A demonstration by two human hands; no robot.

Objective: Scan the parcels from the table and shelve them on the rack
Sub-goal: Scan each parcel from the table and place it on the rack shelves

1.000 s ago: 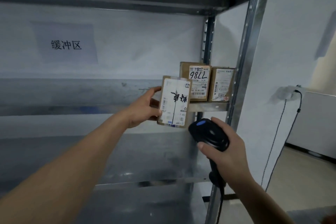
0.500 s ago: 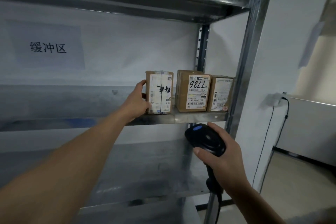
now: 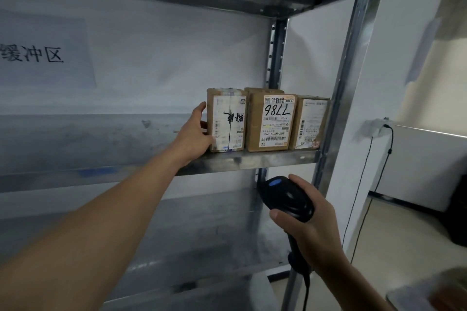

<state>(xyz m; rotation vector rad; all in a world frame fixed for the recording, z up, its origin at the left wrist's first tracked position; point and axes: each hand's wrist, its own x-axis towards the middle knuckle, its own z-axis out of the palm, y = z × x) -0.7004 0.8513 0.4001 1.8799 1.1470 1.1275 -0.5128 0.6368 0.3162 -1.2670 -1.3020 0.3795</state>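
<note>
Cardboard parcel [image 3: 227,121], white-labelled, stands upright, left hand [image 3: 194,135] flat against its side.

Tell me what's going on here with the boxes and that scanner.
A person is putting parcels on a metal rack. The left hand rests against the left side of the leftmost parcel. That parcel stands upright on the shelf, in a row with the parcel marked 7786 and a third parcel. The right hand grips a black scanner just below that shelf.
</note>
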